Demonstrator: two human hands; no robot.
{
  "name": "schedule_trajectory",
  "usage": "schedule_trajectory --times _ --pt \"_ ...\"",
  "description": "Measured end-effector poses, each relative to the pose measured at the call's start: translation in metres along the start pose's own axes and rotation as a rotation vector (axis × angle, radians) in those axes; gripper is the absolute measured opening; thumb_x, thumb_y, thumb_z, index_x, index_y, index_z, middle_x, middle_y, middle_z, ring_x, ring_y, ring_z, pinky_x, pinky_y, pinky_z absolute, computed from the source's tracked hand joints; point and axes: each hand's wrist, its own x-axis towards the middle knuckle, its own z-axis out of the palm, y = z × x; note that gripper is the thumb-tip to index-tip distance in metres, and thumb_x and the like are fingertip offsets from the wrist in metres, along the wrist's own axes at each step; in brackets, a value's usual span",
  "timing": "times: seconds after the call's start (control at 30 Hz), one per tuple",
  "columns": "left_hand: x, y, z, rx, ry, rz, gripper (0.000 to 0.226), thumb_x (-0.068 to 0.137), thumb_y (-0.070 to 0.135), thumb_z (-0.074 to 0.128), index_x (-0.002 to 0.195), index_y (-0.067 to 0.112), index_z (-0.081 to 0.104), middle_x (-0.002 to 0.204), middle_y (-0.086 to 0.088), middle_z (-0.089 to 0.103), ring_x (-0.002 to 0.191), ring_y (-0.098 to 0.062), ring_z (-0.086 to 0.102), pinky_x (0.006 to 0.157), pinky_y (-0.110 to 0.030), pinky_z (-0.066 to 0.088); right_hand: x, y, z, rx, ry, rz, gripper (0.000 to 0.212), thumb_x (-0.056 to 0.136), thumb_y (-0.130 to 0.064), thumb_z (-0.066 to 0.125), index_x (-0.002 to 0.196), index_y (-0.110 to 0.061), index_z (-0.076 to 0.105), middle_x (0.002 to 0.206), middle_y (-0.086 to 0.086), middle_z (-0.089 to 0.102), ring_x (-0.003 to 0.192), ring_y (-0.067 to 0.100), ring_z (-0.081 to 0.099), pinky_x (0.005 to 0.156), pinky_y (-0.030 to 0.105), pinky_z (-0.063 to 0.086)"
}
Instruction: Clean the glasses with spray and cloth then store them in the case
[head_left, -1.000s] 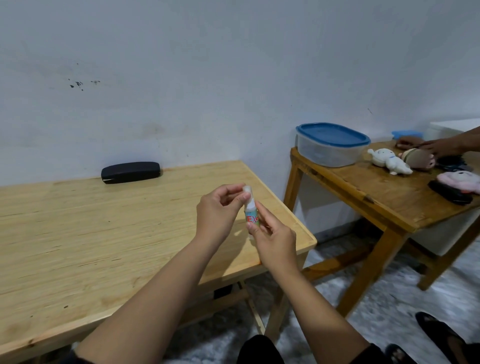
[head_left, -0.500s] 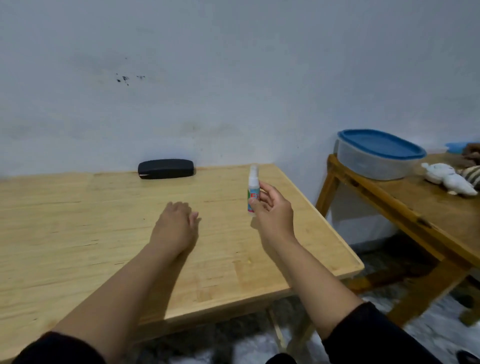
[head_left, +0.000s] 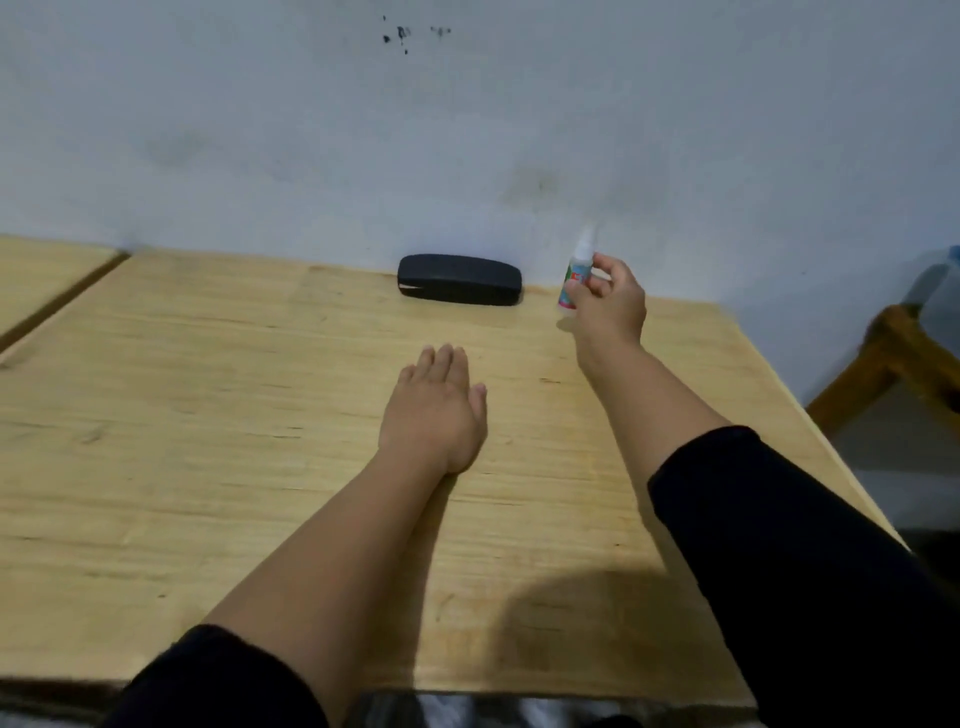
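Right hand (head_left: 610, 306) grip pinches the small spray bottle (head_left: 575, 283) upright, fingertips around its body, bottle base low over or on the worktop (head_left: 208, 415); contact unclear. Black glasses case (head_left: 460, 279) lies shut just left of that grip, by the wall. Left hand (head_left: 436, 410) rests flat, palm down, fingers extended, nearer the person, holding nothing. Dark sleeves on both arms.

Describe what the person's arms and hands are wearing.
Both arms wear black long sleeves pushed up toward the elbows, leaving the forearms bare. The left hand and right hand are bare: no gloves, rings, watch or bracelets show. The sleeves look plain, with no visible markings.
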Motion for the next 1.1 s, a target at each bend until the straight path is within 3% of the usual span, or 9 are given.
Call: schedule_trajectory --times 0.17,0.3,0.43,0.67,0.8,0.9,0.97,1.03,1.1 --pt "0.002 -0.001 0.004 0.021 0.002 0.003 0.056 0.097 0.039 0.012 0.145 0.011 0.006 0.156 -0.007 0.007 0.143 -0.021 0.003 0.116 -0.038 0.007 0.027 0.006 0.016 -0.030 0.001 -0.005 0.031 0.087 -0.006 0.062 0.111 -0.023 0.055 0.099 -0.004 0.061 0.084 0.009 0.064 0.074 0.039 0.060" --pt "0.002 -0.002 0.007 0.029 0.014 0.003 0.056 0.097 0.039 0.011 0.145 0.012 0.006 0.156 -0.006 0.007 0.143 -0.020 0.003 0.116 -0.037 0.006 0.043 0.011 0.021 -0.051 0.002 -0.026 0.031 0.086 -0.003 0.062 0.111 -0.018 0.054 0.110 0.004 0.065 0.076 0.003 0.060 0.074 0.032 0.059" --pt "0.001 -0.002 0.006 0.013 0.019 0.006 0.055 0.097 0.037 0.010 0.145 0.012 0.005 0.156 -0.006 0.007 0.143 -0.019 0.001 0.117 -0.035 0.005 0.050 0.015 0.023 -0.091 -0.043 -0.046 0.033 0.087 -0.003 0.061 0.116 -0.016 0.053 0.118 0.008 0.064 0.091 0.016 0.064 0.071 0.027 0.057" --pt "0.000 -0.001 0.004 0.008 0.014 0.005 0.054 0.098 0.037 0.011 0.146 0.013 0.005 0.156 -0.005 0.006 0.143 -0.018 0.001 0.115 -0.034 0.002 0.057 0.022 0.025 -0.151 -0.081 -0.082 0.035 0.089 -0.005 0.059 0.122 -0.014 0.050 0.123 0.007 0.061 0.087 0.008 0.056 0.049 0.001 0.043" --pt "0.000 -0.001 0.005 -0.001 0.019 0.002 0.054 0.097 0.037 0.012 0.146 0.014 0.005 0.156 -0.005 0.007 0.143 -0.018 0.001 0.115 -0.033 0.003 0.059 0.023 0.025 -0.146 -0.073 -0.085 0.036 0.089 -0.004 0.060 0.122 -0.012 0.050 0.122 0.007 0.061 0.083 0.006 0.055 0.046 -0.001 0.039" --pt "0.000 -0.001 0.004 -0.006 0.021 0.004 0.054 0.097 0.037 0.012 0.146 0.014 0.006 0.156 -0.005 0.008 0.143 -0.018 0.002 0.116 -0.034 0.003 0.057 0.026 0.023 -0.158 -0.064 -0.075 0.042 0.086 -0.006 0.064 0.124 -0.015 0.050 0.126 0.006 0.061 0.091 0.008 0.057 0.054 0.004 0.044" --pt "0.001 -0.001 0.003 -0.007 0.013 0.005 0.054 0.097 0.037 0.013 0.146 0.014 0.007 0.156 -0.005 0.008 0.143 -0.018 0.002 0.116 -0.034 0.004 0.052 0.025 0.020 -0.179 -0.045 -0.065 0.044 0.087 -0.010 0.064 0.128 -0.016 0.047 0.130 0.006 0.059 0.101 0.010 0.058 0.067 0.007 0.044" --pt "0.000 0.000 0.004 -0.028 0.014 0.009 0.053 0.097 0.036 0.014 0.146 0.014 0.009 0.156 -0.005 0.010 0.143 -0.018 0.004 0.115 -0.034 0.004 0.044 0.020 0.014 -0.236 -0.024 -0.055 0.042 0.090 -0.016 0.061 0.130 -0.015 0.046 0.132 0.006 0.057 0.112 0.016 0.057 0.081 0.017 0.043" --pt "0.000 -0.001 0.004 -0.057 0.066 0.013 0.053 0.097 0.035 0.017 0.145 0.013 0.014 0.155 -0.006 0.015 0.143 -0.019 0.008 0.115 -0.034 0.007 0.035 0.017 0.009 -0.329 -0.014 -0.085 0.040 0.092 -0.021 0.058 0.130 -0.014 0.047 0.132 0.005 0.056 0.115 0.019 0.055 0.085 0.023 0.041"
